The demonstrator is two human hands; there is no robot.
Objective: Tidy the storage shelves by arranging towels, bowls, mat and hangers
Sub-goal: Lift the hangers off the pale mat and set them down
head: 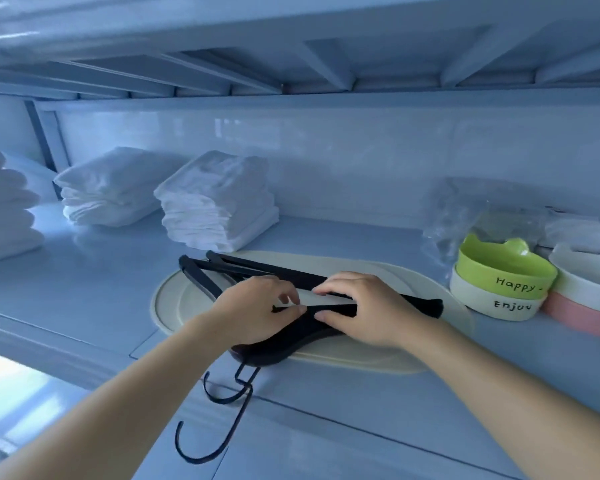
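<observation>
The pale shelf [84, 271] carries a cream oval mat [174, 299] directly under the grip, where the left hand [257, 306] and right hand [364, 306] hold the hangers [257, 268]. Beyond the grip and to its left stand folded white towels: a towel stack [219, 202] just behind the mat, a second stack [108, 188] further left, and a third stack [4, 209] at the far left. Right of the grip, just beside the mat, sit a green-on-white bowl stack [499, 285] and a white-on-pink bowl stack [586, 299], with a crumpled clear bag [458, 216] behind them.
</observation>
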